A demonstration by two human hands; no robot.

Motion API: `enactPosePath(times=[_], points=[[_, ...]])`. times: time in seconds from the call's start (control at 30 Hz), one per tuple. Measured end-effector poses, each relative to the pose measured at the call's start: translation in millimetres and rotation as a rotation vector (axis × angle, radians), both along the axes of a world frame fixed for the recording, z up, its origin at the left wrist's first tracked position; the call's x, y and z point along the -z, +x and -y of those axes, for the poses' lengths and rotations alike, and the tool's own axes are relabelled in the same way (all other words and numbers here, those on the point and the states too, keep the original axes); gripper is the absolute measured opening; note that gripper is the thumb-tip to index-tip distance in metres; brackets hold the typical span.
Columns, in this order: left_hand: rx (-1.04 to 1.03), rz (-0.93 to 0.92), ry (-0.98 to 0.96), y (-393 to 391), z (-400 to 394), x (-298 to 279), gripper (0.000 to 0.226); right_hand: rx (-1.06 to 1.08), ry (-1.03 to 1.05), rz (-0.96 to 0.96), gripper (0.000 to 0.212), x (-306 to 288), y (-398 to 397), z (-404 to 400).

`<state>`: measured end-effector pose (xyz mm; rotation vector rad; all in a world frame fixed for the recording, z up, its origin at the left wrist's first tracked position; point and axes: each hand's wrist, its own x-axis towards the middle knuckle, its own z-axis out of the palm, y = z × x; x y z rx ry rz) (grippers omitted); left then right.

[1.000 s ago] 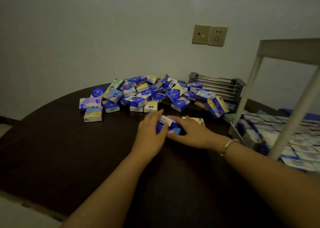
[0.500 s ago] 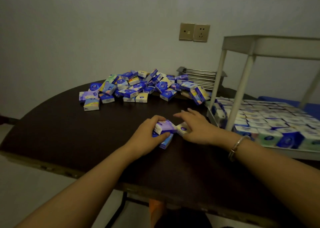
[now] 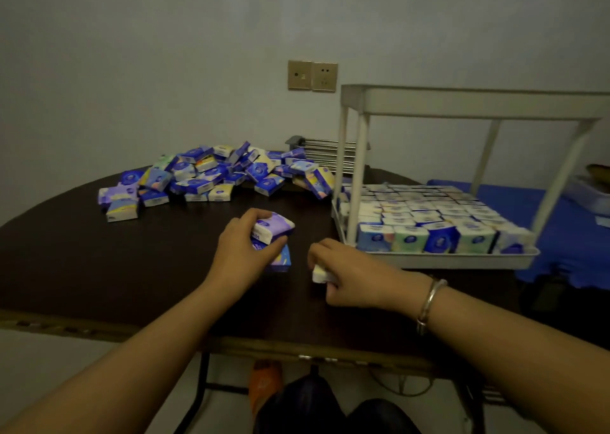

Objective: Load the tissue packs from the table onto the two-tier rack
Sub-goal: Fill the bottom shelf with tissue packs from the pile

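Dark wood makes up the desk [image 3: 99,268], where a loose heap of tissue packs [image 3: 214,176] lies at the far side, near the wall. The left hand [image 3: 242,252] curls its fingers [image 3: 254,217] around a small stack of packs [image 3: 274,232], gripping them just above the desk. The right hand [image 3: 356,276], beside it, pinches a single white pack [image 3: 318,274] low over the surface. To the right stands the two-tier rack [image 3: 462,103], its lower tier [image 3: 439,259] filled with upright packs in rows; the upper tier's contents cannot be seen from below.
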<state>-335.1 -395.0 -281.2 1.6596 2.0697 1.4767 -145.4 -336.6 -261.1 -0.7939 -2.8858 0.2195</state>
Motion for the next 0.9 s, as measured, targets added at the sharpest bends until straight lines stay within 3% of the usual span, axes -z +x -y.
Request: enactPosePath(times=[0.3, 0.6, 0.9], points=[[0.166, 0.092, 0.022, 47, -8, -11, 0.043, 0.247, -0.244, -0.426, 0.038, -39, 87, -14], [0.275, 0.154, -0.027, 51, -19, -8, 0.042, 0.126, -0.181, -0.408, 0.034, -70, 80, -47], [0.36, 0.149, -0.049, 45, -16, -6, 0.044, 0.051, 0.143, -0.21, 0.034, -58, 68, -56]])
